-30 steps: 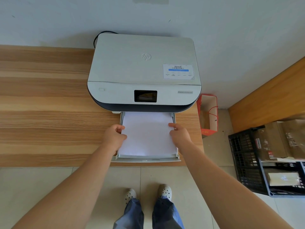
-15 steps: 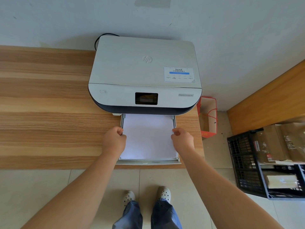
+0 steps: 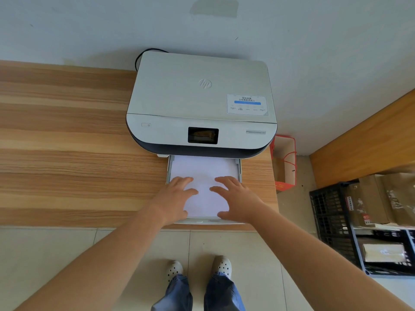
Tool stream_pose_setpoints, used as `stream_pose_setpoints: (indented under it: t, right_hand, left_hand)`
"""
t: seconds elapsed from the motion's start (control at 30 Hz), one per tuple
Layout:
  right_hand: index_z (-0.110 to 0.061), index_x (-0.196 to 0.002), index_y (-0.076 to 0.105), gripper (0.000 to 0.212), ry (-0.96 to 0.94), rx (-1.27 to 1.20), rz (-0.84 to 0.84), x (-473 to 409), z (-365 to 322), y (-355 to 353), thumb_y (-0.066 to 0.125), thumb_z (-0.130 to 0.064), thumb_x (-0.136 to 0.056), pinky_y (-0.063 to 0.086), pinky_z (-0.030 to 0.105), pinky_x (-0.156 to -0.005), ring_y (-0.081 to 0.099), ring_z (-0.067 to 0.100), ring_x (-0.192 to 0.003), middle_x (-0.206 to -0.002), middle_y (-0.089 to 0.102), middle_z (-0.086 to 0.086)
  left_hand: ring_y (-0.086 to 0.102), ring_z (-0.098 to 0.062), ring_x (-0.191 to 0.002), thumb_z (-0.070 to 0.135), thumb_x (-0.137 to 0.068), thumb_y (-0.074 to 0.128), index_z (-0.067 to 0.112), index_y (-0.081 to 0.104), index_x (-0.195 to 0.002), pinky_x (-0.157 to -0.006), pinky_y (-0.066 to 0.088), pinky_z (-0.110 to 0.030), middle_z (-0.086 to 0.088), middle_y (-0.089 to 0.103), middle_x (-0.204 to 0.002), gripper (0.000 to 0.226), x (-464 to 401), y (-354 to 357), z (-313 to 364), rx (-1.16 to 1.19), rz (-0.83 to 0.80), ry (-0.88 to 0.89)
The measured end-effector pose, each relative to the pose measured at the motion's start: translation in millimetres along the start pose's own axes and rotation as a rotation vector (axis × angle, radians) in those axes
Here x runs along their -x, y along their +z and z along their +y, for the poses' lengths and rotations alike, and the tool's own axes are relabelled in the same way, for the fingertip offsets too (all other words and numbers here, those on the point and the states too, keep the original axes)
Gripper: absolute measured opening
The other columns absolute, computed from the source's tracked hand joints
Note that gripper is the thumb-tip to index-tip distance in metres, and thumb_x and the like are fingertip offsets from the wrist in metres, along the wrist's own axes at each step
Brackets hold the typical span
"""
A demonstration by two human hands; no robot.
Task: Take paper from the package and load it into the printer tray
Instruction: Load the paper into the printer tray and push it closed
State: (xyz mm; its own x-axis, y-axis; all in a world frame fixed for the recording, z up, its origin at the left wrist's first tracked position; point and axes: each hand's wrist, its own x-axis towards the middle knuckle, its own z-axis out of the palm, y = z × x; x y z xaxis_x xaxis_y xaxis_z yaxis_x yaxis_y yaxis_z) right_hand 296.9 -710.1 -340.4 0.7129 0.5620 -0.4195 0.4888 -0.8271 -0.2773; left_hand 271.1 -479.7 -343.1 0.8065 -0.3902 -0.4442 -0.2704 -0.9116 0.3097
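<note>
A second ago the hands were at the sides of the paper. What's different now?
Both hands moved inward from the side edges of the paper and now lie flat on top of it, fingers spread: left hand, right hand. They let go of the edges. The tray is still pulled out from the printer, and the paper still lies in it.

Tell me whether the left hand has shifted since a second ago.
Yes. The left hand has moved inward from the left rail of the tray and now lies flat, fingers spread, on the paper.
</note>
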Motion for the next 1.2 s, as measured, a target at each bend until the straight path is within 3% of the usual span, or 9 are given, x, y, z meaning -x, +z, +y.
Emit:
stream_pose_setpoints:
  t: [0.1, 0.17, 0.4, 0.77, 1.0, 1.2]
  right_hand:
    - [-0.033, -0.15, 0.021, 0.086, -0.029, 0.077, -0.034, -4, 0, 9, 0.065, -0.054, -0.079, 0.012, 0.046, -0.118, -0.002, 0.025, -0.148, -0.162, 0.003, -0.001]
    - [-0.033, -0.151, 0.018, 0.089, -0.018, 0.095, -0.049, -5, 3, 14, 0.064, -0.057, -0.079, 0.007, 0.045, -0.118, -0.005, 0.026, -0.149, -0.162, 0.001, -0.001]
    - [-0.032, -0.15, 0.021, 0.087, -0.006, 0.126, -0.022, -6, 7, 19, 0.064, -0.058, -0.079, 0.005, 0.046, -0.118, 0.0, 0.027, -0.148, -0.162, 0.005, -0.001]
    - [-0.03, -0.149, 0.025, 0.079, -0.005, 0.123, 0.006, 0, 2, 27, 0.059, -0.055, -0.082, 0.004, 0.046, -0.118, 0.003, 0.028, -0.148, -0.162, 0.008, 0.001]
    - [-0.028, -0.153, 0.012, 0.092, 0.015, 0.126, -0.013, -3, -1, 25, 0.062, -0.055, -0.081, -0.003, 0.043, -0.117, -0.01, 0.027, -0.148, -0.163, -0.006, 0.003]
    - [-0.027, -0.153, 0.006, 0.095, 0.041, 0.121, -0.053, -3, -2, 26, 0.062, -0.055, -0.081, -0.003, 0.043, -0.118, -0.013, 0.026, -0.148, -0.162, -0.01, 0.003]
  left_hand:
    - [-0.019, -0.025, -0.146, 0.024, -0.086, 0.063, 0.034, 0.019, -0.149, -0.119, 0.006, -0.042, 0.001, -0.017, -0.16, 0.078, -3, -2, 6, -0.11, -0.131, -0.01]
    - [-0.023, -0.027, -0.145, 0.025, -0.085, 0.064, 0.034, 0.014, -0.15, -0.119, 0.003, -0.042, 0.0, -0.023, -0.159, 0.083, -5, -4, 6, -0.161, -0.167, -0.017]
    - [-0.015, -0.027, -0.147, 0.024, -0.083, 0.065, 0.034, 0.009, -0.151, -0.118, 0.014, -0.042, 0.001, -0.019, -0.16, 0.088, -11, 2, 7, -0.193, -0.166, -0.023]
    - [-0.006, -0.028, -0.148, 0.03, -0.083, 0.064, 0.033, 0.016, -0.15, -0.118, 0.014, -0.042, 0.001, -0.01, -0.161, 0.082, -8, 10, 6, -0.193, -0.109, 0.007]
    - [-0.01, -0.028, -0.148, 0.034, -0.082, 0.064, 0.032, 0.019, -0.148, -0.118, 0.011, -0.042, 0.002, -0.011, -0.161, 0.08, -7, 10, 0, -0.163, -0.106, -0.019]
    - [-0.01, -0.026, -0.148, 0.036, -0.084, 0.063, 0.033, 0.011, -0.151, -0.118, 0.01, -0.043, 0.003, -0.013, -0.161, 0.085, -5, 9, -1, -0.165, -0.122, -0.019]
